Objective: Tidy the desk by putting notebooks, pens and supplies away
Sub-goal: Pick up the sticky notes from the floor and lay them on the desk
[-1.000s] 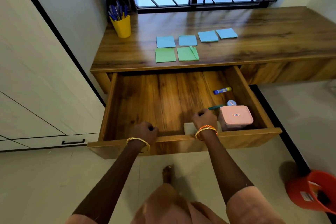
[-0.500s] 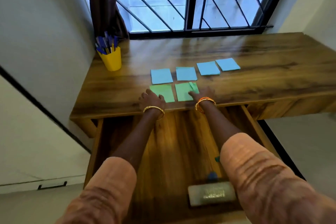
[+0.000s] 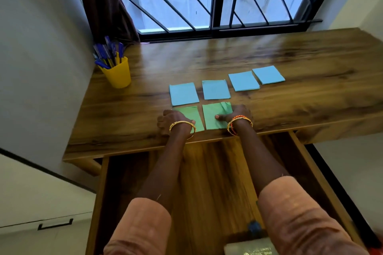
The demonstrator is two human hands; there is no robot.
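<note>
**Both hands on the green pads at the desk's front edge**

The left hand (image 3: 173,119) lay over the left green pad (image 3: 191,116), fingers curled down across its left part and the thumb tip resting on the paper near the pad's lower right; whether the fingers truly gripped the pad or only pressed it could not be told. The right hand (image 3: 236,115) sat on the right edge of the right green pad (image 3: 214,117), thumb stretched flat onto the paper and fingers curled at the pad's far right corner, where a leaf was turned up (a real pinch could not be made out). Both pads lay flat, side by side, close to the front edge of the wooden desk (image 3: 290,97).

Just behind them ran a row of four blue pads (image 3: 216,89), apart from both hands. Further left, well apart, a yellow cup (image 3: 118,74) held blue pens (image 3: 107,54) near the wall. Below the forearms the drawer (image 3: 207,182) stood pulled out, a pale box (image 3: 250,247) at its near end.
</note>
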